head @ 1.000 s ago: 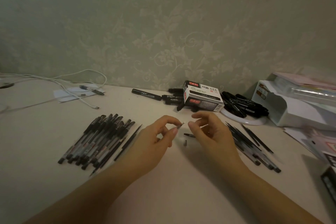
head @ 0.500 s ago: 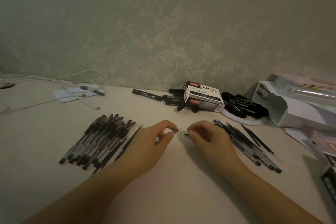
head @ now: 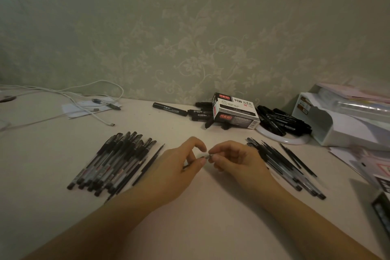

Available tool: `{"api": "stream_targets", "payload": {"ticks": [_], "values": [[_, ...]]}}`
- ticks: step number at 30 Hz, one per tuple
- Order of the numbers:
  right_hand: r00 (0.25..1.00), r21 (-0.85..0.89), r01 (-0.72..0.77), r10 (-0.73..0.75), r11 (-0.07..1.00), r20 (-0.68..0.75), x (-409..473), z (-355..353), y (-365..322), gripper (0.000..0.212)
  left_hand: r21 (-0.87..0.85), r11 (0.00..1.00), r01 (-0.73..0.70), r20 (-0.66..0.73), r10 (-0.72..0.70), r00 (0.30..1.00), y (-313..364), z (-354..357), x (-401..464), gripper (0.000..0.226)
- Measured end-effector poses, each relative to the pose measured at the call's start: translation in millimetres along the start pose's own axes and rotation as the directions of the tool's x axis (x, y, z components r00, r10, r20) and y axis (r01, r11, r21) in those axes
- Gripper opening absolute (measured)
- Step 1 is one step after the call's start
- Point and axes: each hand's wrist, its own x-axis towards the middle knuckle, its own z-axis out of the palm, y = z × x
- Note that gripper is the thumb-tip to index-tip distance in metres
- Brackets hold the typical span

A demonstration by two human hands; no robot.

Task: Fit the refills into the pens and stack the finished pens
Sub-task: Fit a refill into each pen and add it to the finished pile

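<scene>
Since half a second ago the two hands have closed the gap between them and now meet at the middle of the table [head: 200,217]; a second ago they were raised a little higher and held further apart. The left hand [head: 179,167] pinches a thin dark refill [head: 191,163] between thumb and forefinger, its other fingers curled loosely above. The right hand [head: 234,160] grips the small pen tip [head: 209,156] at its fingertips, and the two pieces touch where the hands meet. Blur makes it hard to say whether the tip is already seated on the refill or only pressed against it.

At nine o'clock from the hands lies the stack of finished pens [head: 111,162], capped, side by side, slanting from seven toward one o'clock. A few loose refills [head: 148,164] lie along its right edge, just beside the left wrist. At three o'clock from the hands a second group of pens [head: 282,167] and thin refills fans out toward five o'clock, partly behind the right hand.

Toward twelve o'clock, near the wall, a marker box [head: 234,112] marked 1120 sits among black markers [head: 282,120], some of them on a white plate [head: 282,138]. At two o'clock stands a white tray [head: 329,124]. White cables [head: 69,93] trail at ten o'clock.
</scene>
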Motion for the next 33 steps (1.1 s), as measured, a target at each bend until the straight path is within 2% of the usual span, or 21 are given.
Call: {"api": "stream_targets", "payload": {"ticks": [4,9,14,18,20,23,25,30,33], "values": [[1.000,0.032,-0.008,0.008,0.999,0.010,-0.7,0.2,-0.5,0.013,0.044,0.999,-0.001,-0.023,0.002,1.000,2.8,-1.8,0.1,0.009],[1.000,-0.068,-0.002,0.002,0.998,-0.001,-1.6,0.0,0.4,0.007,0.113,0.992,-0.052,-0.009,0.053,0.999,4.8,-1.9,0.4,0.016],[1.000,-0.225,0.026,-0.025,0.974,0.007,-1.5,4.5,4.4,0.038,0.155,0.983,-0.102,-0.011,0.105,0.994,4.1,0.9,-0.4,0.016],[0.999,-0.202,0.024,-0.028,0.979,-0.020,-0.8,6.3,3.2,0.052,0.139,0.986,-0.096,-0.016,0.099,0.995,2.6,1.6,-0.4,0.013],[1.000,-0.168,0.023,-0.025,0.986,-0.009,-0.5,5.5,3.9,0.038,0.126,0.989,-0.082,-0.023,0.086,0.996,0.9,1.4,-0.5,0.013],[0.998,-0.174,0.050,-0.042,0.983,0.047,0.2,2.3,6.5,0.002,0.113,0.991,-0.068,-0.027,0.071,0.997,-1.5,1.3,0.4,0.015],[0.997,-0.237,0.072,-0.060,0.969,0.058,-0.1,0.9,8.5,0.010,0.105,0.992,-0.073,-0.004,0.074,0.997,-1.6,1.9,0.6,0.016],[0.999,-0.183,0.035,-0.034,0.983,0.005,-0.7,3.9,7.1,0.017,0.087,0.993,-0.079,0.014,0.078,0.997,-0.2,5.0,-1.0,0.017],[0.999,-0.150,0.038,-0.034,0.988,0.033,-0.6,3.0,6.2,0.007,0.086,0.994,-0.064,-0.011,0.066,0.998,-1.7,3.8,0.1,0.016]]}}
